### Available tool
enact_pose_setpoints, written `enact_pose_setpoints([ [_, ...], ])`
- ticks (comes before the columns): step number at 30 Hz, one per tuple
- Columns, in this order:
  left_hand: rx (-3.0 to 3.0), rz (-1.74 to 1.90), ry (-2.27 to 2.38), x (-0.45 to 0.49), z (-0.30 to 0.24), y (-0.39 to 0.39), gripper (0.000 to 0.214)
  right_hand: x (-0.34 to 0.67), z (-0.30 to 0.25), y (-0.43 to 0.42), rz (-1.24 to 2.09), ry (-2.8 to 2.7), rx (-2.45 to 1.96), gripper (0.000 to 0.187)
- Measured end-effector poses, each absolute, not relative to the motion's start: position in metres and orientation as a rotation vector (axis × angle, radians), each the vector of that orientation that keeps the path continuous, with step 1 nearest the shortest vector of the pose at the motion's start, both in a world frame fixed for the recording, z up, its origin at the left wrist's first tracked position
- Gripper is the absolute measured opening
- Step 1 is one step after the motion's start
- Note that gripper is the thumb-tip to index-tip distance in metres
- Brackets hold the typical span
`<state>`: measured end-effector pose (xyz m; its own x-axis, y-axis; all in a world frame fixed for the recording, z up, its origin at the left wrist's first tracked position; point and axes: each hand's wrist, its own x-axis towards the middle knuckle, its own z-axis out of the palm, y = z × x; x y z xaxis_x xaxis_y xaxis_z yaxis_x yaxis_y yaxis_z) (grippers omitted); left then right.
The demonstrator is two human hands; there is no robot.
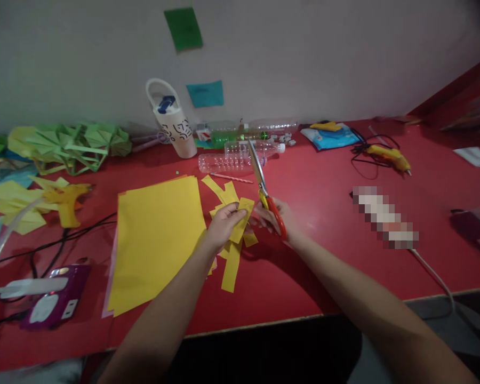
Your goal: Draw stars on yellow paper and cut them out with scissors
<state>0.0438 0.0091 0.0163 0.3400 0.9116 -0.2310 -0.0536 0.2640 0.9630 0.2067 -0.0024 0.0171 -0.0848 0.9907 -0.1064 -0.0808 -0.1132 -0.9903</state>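
Observation:
Between the thumb and fingers of my left hand point(224, 224) is a small yellow paper strip point(241, 226), tilted upright over the table. My right hand point(282, 216) is wrapped round the red and yellow handles of a pair of scissors point(257, 165). The blades point up and away from me, beside the strip and apart from it; they look closed together. Under both hands lie several loose yellow strips point(231, 272), partly covered by my fingers. A stack of yellow paper sheets point(160, 234) lies to the left, partly behind my left forearm.
On the red table point(324, 256), a yellow glue gun point(67, 205) and a purple power strip point(58, 296) with cords lie left. Plastic bottles point(226, 162) and a white tumbler point(180, 133) stand or lie at the back. Another glue gun point(388, 159) lies right.

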Motion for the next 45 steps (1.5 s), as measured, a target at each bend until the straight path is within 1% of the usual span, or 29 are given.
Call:
enact_pose_setpoints([
  [4,1.058,0.827,1.030,0.041,0.018,0.011,0.036,0.207,0.011,-0.001,1.429,-1.114,-1.223,0.048],
  [8,0.967,0.811,1.042,0.037,0.018,0.011,0.034,0.206,0.007,-0.001,1.480,-1.099,-1.270,0.048],
  [12,0.908,0.842,1.004,0.037,0.011,0.009,0.036,0.204,0.008,-0.002,1.483,-1.134,-1.290,0.050],
  [16,0.900,0.732,1.056,0.037,0.010,0.008,0.038,0.201,0.010,-0.003,1.514,-1.175,-1.239,0.052],
  [21,0.880,0.915,1.077,0.038,0.015,0.010,0.036,0.200,0.011,-0.003,1.453,-1.238,-1.242,0.051],
  [24,0.873,0.963,1.096,0.039,0.018,0.012,0.035,0.203,0.012,-0.003,1.439,-1.266,-1.275,0.053],
  [28,0.934,0.984,1.046,0.040,0.027,0.012,0.033,0.208,0.014,-0.002,1.389,-1.331,-1.301,0.053],
  [35,0.991,1.038,1.062,0.043,0.047,0.013,0.026,0.216,0.028,-0.005,1.280,-1.576,-1.288,0.045],
  [39,0.966,1.091,1.036,0.046,0.063,0.019,0.023,0.226,0.042,-0.002,1.358,-1.676,-1.238,0.048],
  [45,1.074,1.174,0.998,0.054,0.090,0.031,0.017,0.247,0.056,-0.002,1.466,-1.677,-1.113,0.052],
])
